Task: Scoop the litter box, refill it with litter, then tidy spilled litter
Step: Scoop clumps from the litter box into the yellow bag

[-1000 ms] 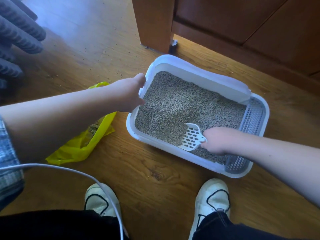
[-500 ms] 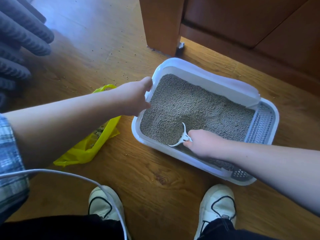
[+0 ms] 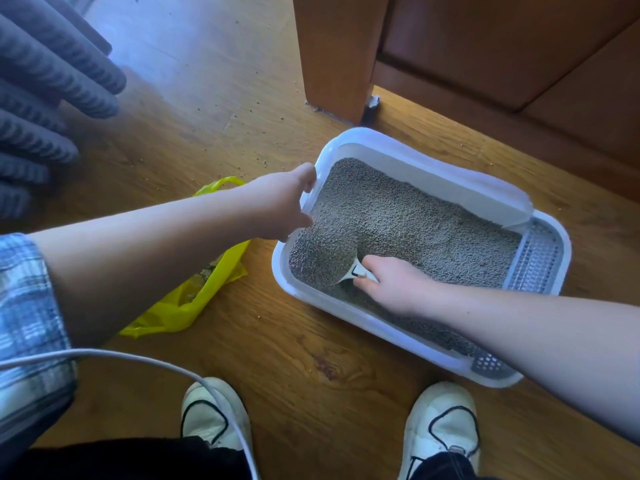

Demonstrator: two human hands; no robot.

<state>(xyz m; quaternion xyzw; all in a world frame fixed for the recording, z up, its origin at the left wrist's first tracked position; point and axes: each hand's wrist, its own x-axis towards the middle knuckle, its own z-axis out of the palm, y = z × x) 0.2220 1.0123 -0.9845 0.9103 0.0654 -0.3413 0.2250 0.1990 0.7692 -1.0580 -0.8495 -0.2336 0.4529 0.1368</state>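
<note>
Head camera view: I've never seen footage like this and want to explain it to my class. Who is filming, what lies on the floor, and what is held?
No machine here: a person wears a camera on the head, looking down at their arms and shoes. On the wooden floor sit a white litter box full of grey litter and a yellow bag. The left hand grips the box rim; the right hand holds a scoop dug into the litter.
</note>
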